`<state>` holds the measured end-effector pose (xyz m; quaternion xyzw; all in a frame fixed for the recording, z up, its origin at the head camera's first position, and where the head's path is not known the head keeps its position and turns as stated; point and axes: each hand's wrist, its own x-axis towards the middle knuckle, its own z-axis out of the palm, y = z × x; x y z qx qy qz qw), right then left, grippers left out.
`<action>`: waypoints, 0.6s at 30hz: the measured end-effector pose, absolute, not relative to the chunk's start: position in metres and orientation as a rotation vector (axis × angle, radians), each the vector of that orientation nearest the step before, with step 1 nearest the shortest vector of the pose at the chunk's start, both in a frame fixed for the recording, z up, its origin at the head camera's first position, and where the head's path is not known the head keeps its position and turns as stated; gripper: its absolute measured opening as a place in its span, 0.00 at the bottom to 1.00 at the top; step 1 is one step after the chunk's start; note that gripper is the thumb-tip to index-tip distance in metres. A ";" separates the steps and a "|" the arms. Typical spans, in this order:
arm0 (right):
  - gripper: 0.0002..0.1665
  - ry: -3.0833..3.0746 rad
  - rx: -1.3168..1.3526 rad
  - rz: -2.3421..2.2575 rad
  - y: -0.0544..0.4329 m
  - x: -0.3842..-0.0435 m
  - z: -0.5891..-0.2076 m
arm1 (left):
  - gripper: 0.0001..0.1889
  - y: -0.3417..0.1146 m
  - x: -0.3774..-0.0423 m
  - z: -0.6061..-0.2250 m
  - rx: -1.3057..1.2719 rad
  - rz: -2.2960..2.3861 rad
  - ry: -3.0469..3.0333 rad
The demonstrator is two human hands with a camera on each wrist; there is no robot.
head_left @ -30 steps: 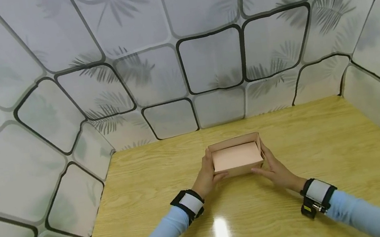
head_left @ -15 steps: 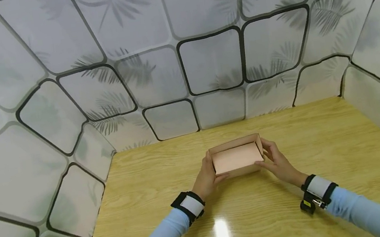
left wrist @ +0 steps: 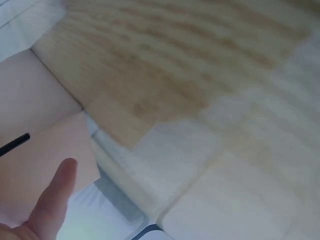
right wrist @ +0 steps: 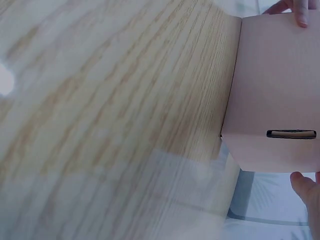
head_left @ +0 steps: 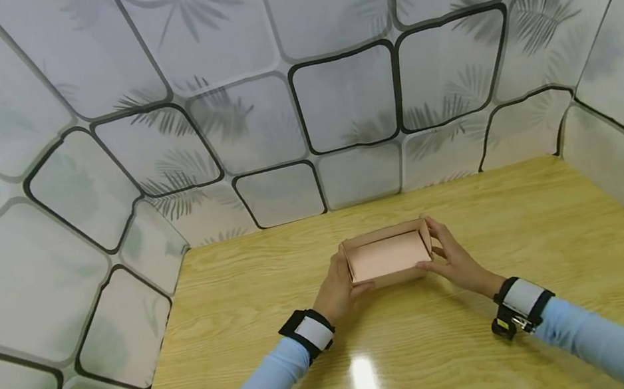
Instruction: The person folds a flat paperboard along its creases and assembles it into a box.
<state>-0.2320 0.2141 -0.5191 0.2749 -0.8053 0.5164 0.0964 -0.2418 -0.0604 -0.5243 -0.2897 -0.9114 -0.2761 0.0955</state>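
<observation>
A small, shallow cardboard box [head_left: 389,255] without a lid, pinkish brown, sits on the table with its open top facing up. My left hand [head_left: 336,290] grips its left end, thumb along the near wall. At the other end my right hand [head_left: 458,261] holds the box, thumb at the near right corner and fingers around the right wall. The left wrist view has a digit [left wrist: 56,197] lying against the cardboard wall [left wrist: 60,142]. In the right wrist view, a narrow dark-edged slot [right wrist: 291,134] shows in the box wall, with a thumb [right wrist: 304,189] at its edge.
The wood-grain table [head_left: 252,277] carries the box and reflects a bright light streak [head_left: 366,388]. Patterned cloth walls [head_left: 253,122] with leaf prints enclose it at the back and sides. Each wrist wears a black-and-white strap [head_left: 311,334].
My right hand has shifted its hold: the thumb moved right to the near corner and the fingers slid up toward the far right corner. The left hand and box stay almost in place.
</observation>
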 end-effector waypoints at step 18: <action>0.29 -2.095 0.955 0.768 0.215 -0.249 -0.534 | 0.39 -0.060 -0.247 -0.513 -0.886 -0.637 -2.610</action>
